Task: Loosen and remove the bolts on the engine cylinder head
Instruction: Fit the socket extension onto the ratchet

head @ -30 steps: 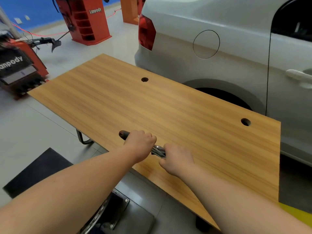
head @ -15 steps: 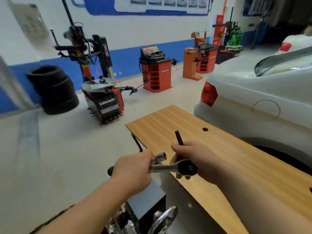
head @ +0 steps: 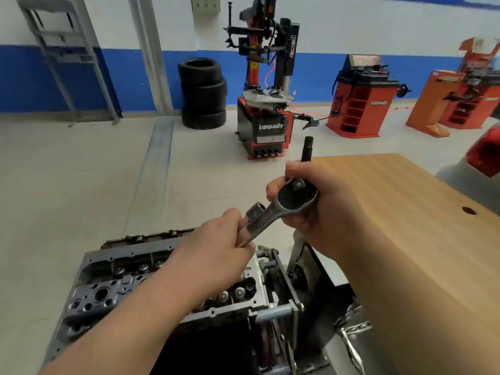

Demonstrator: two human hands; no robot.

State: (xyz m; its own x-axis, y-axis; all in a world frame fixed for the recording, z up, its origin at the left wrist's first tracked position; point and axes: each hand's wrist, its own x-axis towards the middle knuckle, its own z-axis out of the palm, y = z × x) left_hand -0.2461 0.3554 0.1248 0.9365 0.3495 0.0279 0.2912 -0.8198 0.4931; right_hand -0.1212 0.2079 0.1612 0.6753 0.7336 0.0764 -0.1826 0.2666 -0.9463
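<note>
A steel ratchet wrench (head: pixel 281 205) is held in the air between both hands. My left hand (head: pixel 216 250) grips its handle together with a small socket (head: pixel 254 211). My right hand (head: pixel 319 201) holds the ratchet head and a dark extension bit (head: pixel 307 148) that sticks up past my fingers. Below them sits the engine cylinder head (head: pixel 127 282) on a stand, with valve parts and bolt holes showing; my left forearm hides part of it.
A wooden table (head: pixel 405 212) runs along the right, with a hole (head: pixel 469 211) in it. A red and black tyre changer (head: pixel 263 125), stacked tyres (head: pixel 203 93) and red wheel balancers (head: pixel 359 98) stand on the floor beyond. A car's tail light (head: pixel 484 152) shows at far right.
The view swung left and down from the table to the engine. Both hands lifted the ratchet off the table and carried it over the cylinder head; the head now faces up.
</note>
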